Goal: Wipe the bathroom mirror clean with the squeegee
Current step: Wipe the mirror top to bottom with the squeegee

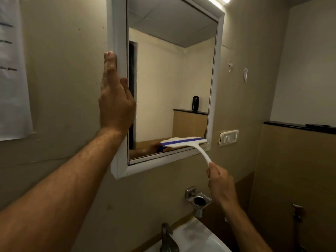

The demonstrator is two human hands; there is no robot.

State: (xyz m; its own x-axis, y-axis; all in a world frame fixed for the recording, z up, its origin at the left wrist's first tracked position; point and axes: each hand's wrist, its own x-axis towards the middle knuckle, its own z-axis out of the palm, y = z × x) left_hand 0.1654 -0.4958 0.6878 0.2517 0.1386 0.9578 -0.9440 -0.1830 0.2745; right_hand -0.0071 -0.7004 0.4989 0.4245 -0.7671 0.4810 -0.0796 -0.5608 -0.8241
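White plastic squeegee with blue rubber blade (pixel 183 141): head pressed flat on the glass at the lower right corner of the white-framed rectangular wall mirror (pixel 169 79), just above the bottom rail, likely at a stroke's end. Right hand (pixel 221 180): fist closed round the curved handle's tip. Left hand (pixel 115 99): open, palm flat against the frame's left side, apparently steadying the cabinet

Single head cam, close to mirror (pixel 172 79), facing wall, prob. tilted slightly up.
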